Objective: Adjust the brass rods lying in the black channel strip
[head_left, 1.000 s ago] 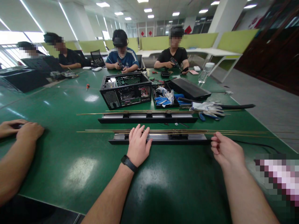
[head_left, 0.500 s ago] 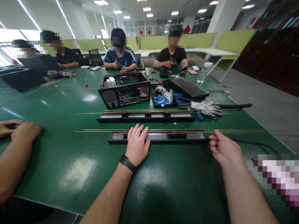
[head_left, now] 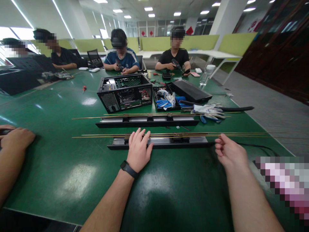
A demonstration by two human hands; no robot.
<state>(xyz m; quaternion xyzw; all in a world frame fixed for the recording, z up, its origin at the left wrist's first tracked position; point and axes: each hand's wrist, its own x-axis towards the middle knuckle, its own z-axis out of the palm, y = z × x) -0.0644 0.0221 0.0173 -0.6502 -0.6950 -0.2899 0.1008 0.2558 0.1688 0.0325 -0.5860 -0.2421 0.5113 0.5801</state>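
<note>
My left hand (head_left: 138, 149), with a dark watch on its wrist, lies with fingers stretched over the thin brass-coloured rods (head_left: 96, 136) and the near black-and-silver rail (head_left: 159, 141). At the rail's right end, my right hand (head_left: 230, 151) is closed in a pinch where the rods pass; the exact grip is partly hidden by the fingers. Several rods run lengthwise above this rail and stick out past both ends. Beyond it lies a second, similar rail (head_left: 145, 123) with black blocks on it and more thin rods above.
Behind the rails stand an open black computer case (head_left: 124, 95) and a black tray with blue-white gloves (head_left: 166, 99). Another glove (head_left: 210, 112) lies to the right. A clear bottle (head_left: 207, 75) stands further back. A co-worker's hand (head_left: 18, 138) is at left; other people sit across the table.
The view has turned slightly right, so the scene sits further left. Both my hands keep their poses at the rods and the near rail.
</note>
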